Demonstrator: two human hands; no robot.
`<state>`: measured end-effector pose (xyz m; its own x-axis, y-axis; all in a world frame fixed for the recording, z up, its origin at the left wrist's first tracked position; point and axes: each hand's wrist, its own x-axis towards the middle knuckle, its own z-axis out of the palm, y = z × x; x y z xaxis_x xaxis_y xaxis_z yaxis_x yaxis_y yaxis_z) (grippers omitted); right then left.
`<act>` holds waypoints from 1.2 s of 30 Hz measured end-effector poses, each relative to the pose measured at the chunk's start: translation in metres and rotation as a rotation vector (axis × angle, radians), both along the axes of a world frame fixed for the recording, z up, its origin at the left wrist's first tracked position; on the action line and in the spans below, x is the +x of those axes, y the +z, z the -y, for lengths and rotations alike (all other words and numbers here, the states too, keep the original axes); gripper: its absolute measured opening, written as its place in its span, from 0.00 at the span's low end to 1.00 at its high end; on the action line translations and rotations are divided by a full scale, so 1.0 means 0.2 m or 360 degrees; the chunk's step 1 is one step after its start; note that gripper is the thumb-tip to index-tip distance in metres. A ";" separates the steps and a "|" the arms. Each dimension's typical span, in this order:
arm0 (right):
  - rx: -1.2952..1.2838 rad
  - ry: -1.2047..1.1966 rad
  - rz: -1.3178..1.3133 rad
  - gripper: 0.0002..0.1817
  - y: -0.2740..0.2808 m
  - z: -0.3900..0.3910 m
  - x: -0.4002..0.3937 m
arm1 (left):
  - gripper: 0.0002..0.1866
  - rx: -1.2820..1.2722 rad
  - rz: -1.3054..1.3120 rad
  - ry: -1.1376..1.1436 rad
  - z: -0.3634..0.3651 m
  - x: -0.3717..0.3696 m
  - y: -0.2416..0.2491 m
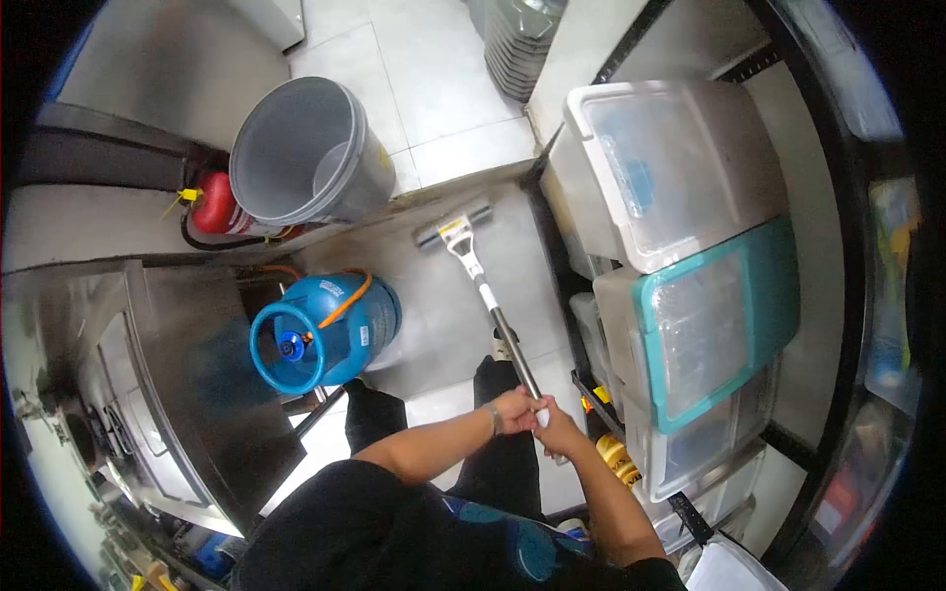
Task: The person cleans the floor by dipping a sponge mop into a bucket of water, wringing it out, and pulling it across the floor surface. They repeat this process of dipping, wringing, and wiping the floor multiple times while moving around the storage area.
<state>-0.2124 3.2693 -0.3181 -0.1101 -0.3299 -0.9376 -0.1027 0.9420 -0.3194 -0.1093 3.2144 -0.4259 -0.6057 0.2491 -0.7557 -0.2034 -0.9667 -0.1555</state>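
Both my hands are wrapped round the handle of a mop, which has a grey and white pole. My left hand grips it a little farther up the pole towards the head, with a watch or band on the wrist. Close beside it, my right hand is closed near the pole's end. The white mop head, with a narrow dark grey bar across it, rests on the grey floor near a raised ledge.
A blue gas cylinder with an orange hose stands left of the mop. Beyond are a grey bucket and a red fire extinguisher. Lidded storage boxes fill the rack on the right. A steel cabinet stands at left.
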 end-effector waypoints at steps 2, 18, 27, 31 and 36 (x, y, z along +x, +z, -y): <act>0.0026 0.0024 0.0022 0.34 0.05 -0.02 0.10 | 0.15 0.0047 0.0020 -0.0013 -0.05 0.13 0.01; 0.0025 -0.0162 0.0131 0.30 -0.26 0.38 1.12 | 0.13 -0.0469 0.0236 -0.0370 0.50 1.04 -0.01; 0.0338 -0.1380 0.1119 0.11 -0.12 0.39 1.13 | 0.11 -0.0228 0.0425 0.0248 0.53 0.99 -0.09; 0.0554 -0.1369 0.1251 0.05 -0.03 0.46 1.10 | 0.06 -0.0602 0.0766 0.0178 0.60 0.87 0.14; 0.0642 -0.1182 0.1240 0.09 0.20 0.48 1.08 | 0.08 -0.0589 0.0824 0.0193 0.54 0.90 0.30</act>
<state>0.0031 3.1736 -0.2773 0.5045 -0.0868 -0.8590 0.6140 0.7355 0.2863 0.0713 3.1059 -0.3649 -0.1475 -0.1313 -0.9803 -0.0776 -0.9866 0.1438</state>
